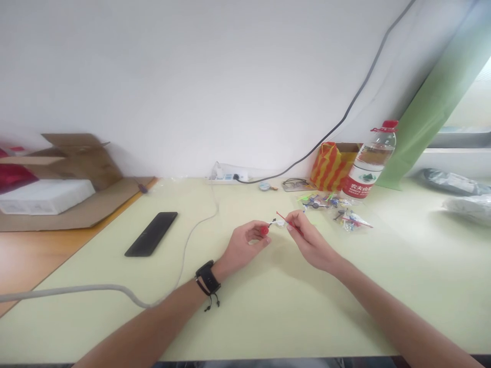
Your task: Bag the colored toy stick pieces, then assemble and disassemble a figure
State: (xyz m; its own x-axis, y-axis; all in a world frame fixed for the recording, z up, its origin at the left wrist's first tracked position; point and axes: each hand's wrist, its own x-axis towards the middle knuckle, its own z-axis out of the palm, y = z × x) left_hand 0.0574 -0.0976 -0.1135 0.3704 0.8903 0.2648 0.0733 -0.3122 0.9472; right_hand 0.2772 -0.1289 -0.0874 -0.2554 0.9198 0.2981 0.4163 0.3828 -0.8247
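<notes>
At frame centre, the left hand (245, 246) pinches a small red-and-white plastic toy piece (268, 227); the right hand (311, 240) grips a thin red stick (286, 220) touching it. Loose colourful toy parts (333, 207) and a clear plastic water bottle (369, 161) sit just behind; a black phone (151, 233) lies left.

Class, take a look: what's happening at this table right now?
A person works over a green table. The left hand pinches a small red piece; the right hand holds a thin red stick, with a small white part between them. Packets of colourful small parts, a water bottle and a black phone sit nearby.
</notes>
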